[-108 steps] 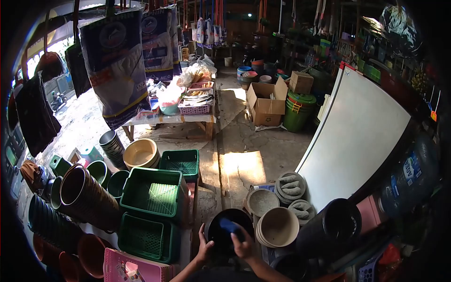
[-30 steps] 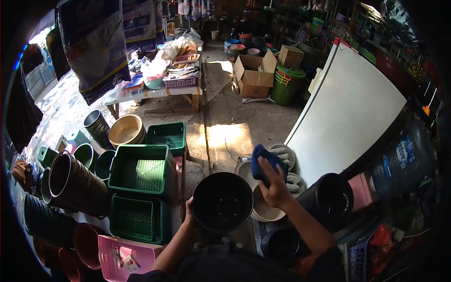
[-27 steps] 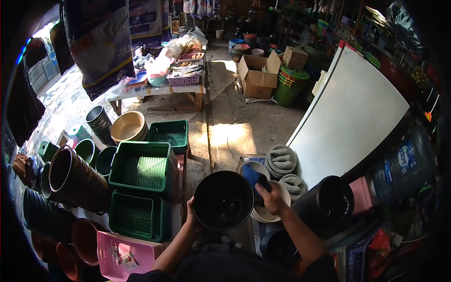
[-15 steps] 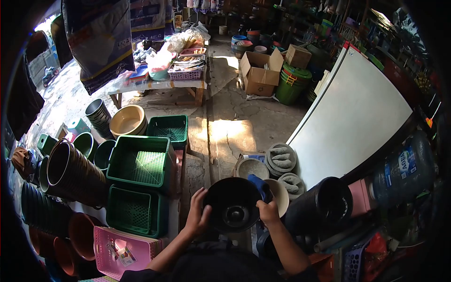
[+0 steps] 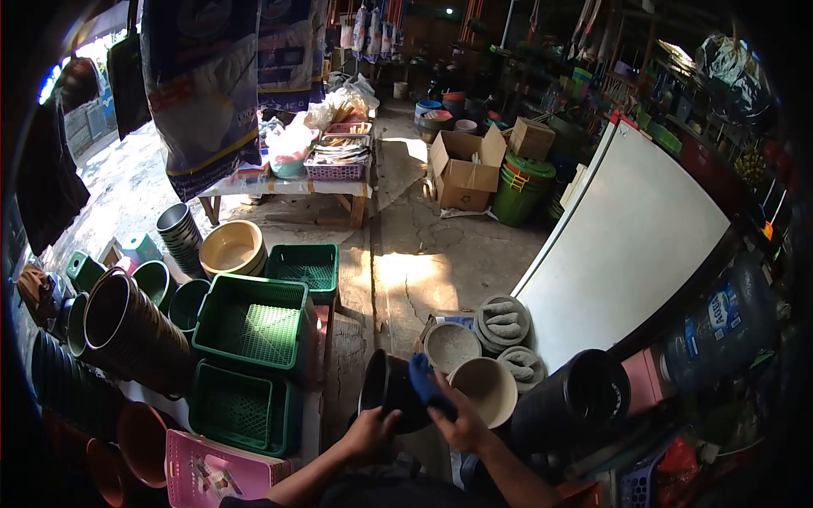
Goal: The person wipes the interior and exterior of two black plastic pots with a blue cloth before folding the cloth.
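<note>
My left hand (image 5: 370, 433) grips the near side of a round black plastic pot (image 5: 387, 388), thumb toward the rim. The pot is tilted sideways, its opening turned partly to the left. At its right side, my right hand (image 5: 461, 425) is closed on a blue cloth (image 5: 429, 388) held against or close beside the pot's outer wall; exact contact is hard to make out. Just beyond the right hand stands a cream-coloured pot (image 5: 484, 391). A grey stone mortar (image 5: 452, 345) and stone pestles in mortars (image 5: 502, 323) sit behind it.
To the left are green baskets (image 5: 251, 320), a pink basket (image 5: 216, 470) and stacked pots (image 5: 135, 326). A tall black bin (image 5: 563, 398), a water bottle (image 5: 716, 313) and a white panel (image 5: 627, 254) stand right. Ahead are a cardboard box (image 5: 464, 173) and a low table (image 5: 288, 188).
The black pot has turned from facing up toward me to lying tilted leftward. My right hand and the blue cloth have shifted from its rim to its outer side. The view has tilted up slightly.
</note>
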A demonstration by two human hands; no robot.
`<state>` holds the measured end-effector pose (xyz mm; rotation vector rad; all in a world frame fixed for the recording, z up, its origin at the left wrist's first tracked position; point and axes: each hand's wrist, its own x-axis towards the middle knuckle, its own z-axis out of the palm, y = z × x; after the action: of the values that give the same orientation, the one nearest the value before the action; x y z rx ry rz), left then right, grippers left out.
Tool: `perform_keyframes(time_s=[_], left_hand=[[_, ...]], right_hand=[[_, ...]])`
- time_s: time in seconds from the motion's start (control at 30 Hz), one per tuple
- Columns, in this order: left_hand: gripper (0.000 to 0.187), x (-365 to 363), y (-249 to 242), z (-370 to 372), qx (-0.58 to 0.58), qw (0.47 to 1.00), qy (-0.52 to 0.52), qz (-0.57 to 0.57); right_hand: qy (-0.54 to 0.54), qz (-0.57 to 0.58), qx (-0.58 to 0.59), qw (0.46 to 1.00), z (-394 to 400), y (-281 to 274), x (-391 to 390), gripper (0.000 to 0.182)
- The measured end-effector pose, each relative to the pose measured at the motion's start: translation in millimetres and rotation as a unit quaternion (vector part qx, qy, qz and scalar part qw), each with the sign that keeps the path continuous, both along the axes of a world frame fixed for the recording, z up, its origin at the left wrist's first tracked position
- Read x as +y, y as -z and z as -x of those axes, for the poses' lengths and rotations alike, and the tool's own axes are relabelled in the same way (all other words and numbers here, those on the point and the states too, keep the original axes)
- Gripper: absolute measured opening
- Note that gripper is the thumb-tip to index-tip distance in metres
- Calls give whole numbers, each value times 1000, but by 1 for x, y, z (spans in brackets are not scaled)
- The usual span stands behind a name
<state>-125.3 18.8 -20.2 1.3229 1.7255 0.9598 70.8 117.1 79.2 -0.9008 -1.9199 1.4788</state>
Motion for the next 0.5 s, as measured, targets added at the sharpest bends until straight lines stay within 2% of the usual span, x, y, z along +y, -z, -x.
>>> perform_keyframes(time_s=[0.03,0.07,0.1,0.13,0.17,0.2,0.23,0.27,0.3,0.37,0.4,0.43,0.5], left_hand=[[34,0,-3,5,1,1000,-1,-4],[39,-1,-8,9,-106,993,-38,-38],[44,-1,-10,14,-211,972,-74,-72],[63,-2,-8,19,-258,962,-75,-35],[63,-2,-6,20,-258,962,-76,-41],[74,-5,-14,19,-332,936,-113,-22],[87,-9,-20,18,-402,903,-149,-3],[103,-13,-22,20,-425,898,-107,37],[103,-16,-18,19,-422,899,-109,36],[101,-20,-11,15,-373,914,-119,109],[101,-24,-55,15,-328,935,-94,101],[101,-26,-60,17,-326,935,-94,100],[88,-30,-63,23,-278,960,-25,-36]], right_hand=[[-44,-177,-93,979,3,5,-12,62],[-84,-346,-183,916,7,7,-23,67],[-84,-351,-182,915,12,4,-35,67],[-140,-385,-227,884,17,-2,-47,69],[-195,-417,-270,846,22,-2,-55,72],[-196,-422,-269,844,25,12,-60,72],[-170,-512,-281,794,29,28,-63,71],[-141,-596,-289,736,31,41,-65,72],[-140,-597,-286,736,35,35,-63,72],[-146,-522,-240,805,46,12,-58,73],[-145,-523,-239,805,50,1,-55,73],[-155,-507,-239,814,54,-10,-51,73],[-165,-489,-239,822,62,-25,-40,73]])
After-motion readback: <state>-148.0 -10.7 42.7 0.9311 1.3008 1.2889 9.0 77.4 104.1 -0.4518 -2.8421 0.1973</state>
